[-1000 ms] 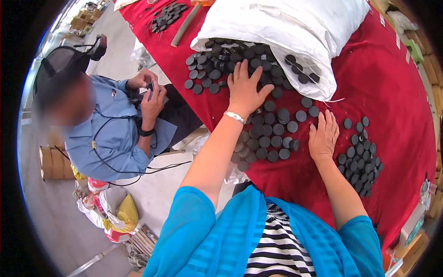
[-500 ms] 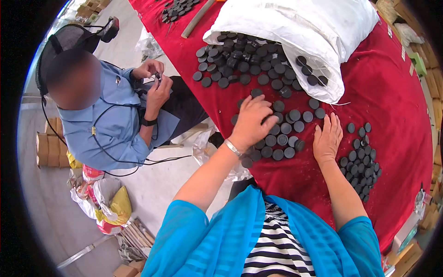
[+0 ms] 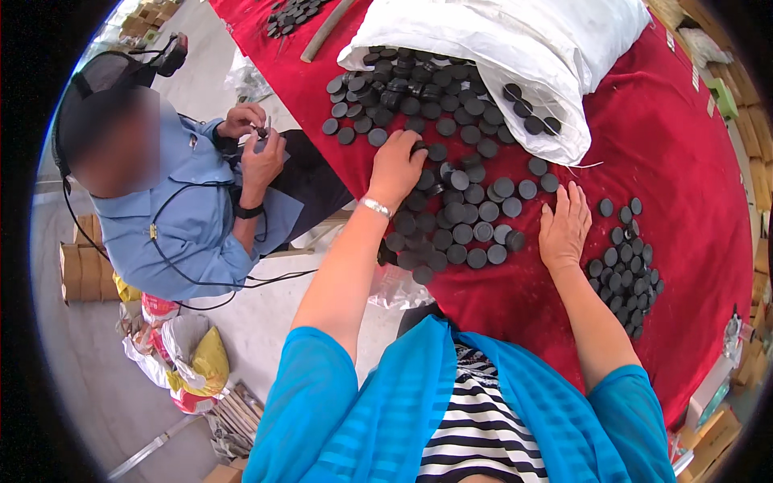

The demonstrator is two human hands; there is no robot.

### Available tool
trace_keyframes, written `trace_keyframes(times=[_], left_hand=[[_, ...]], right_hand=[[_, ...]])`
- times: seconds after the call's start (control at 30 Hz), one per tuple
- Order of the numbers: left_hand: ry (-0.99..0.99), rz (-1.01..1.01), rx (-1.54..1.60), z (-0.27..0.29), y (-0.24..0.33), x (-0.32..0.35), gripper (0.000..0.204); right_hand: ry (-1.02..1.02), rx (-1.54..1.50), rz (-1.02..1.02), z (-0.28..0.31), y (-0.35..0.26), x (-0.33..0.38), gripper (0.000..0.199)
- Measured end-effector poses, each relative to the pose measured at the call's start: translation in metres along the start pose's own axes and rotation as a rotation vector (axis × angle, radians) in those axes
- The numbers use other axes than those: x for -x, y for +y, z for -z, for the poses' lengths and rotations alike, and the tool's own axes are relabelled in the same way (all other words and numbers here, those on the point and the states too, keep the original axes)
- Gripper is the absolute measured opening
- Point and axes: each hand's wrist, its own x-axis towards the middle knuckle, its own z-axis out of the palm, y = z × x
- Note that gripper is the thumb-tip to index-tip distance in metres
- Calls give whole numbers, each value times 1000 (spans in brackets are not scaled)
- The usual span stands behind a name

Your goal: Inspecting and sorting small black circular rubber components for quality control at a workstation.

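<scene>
Many small black round discs [image 3: 463,233] lie in a loose cluster on the red cloth [image 3: 644,153]. My left hand [image 3: 394,171] reaches to the far left of this cluster, its fingers bent. A black disc [image 3: 419,147] shows between its thumb and fingertips. To the right of the cluster, my right hand [image 3: 565,229] rests palm down on the cloth with fingers stretched out, holding nothing. Beyond both hands, a larger heap of discs [image 3: 431,90] spills from the mouth of a white sack [image 3: 499,36].
A separate group of discs [image 3: 624,278] lies right of my right hand. Far left are a stick [image 3: 326,32] and more discs [image 3: 294,14]. A person in a blue shirt [image 3: 189,217] sits at the left table edge, handling something small. Filled bags [image 3: 189,354] stand on the floor.
My left hand has moved left and away from me, from over the middle of the cluster to its far edge. More discs now show where it was. My right hand stays flat.
</scene>
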Motion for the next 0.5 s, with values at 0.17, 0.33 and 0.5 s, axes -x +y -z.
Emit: trace_keyframes(times=[0.17, 0.33, 0.5], left_hand=[[63, 168, 352, 14, 42, 25, 19], [152, 70, 337, 23, 58, 35, 20], [195, 28, 324, 27, 69, 38, 20]], right_hand=[[-8, 5, -18, 1, 2, 1, 48], [11, -8, 1, 0, 1, 0, 48], [13, -1, -5, 2, 1, 0, 47]])
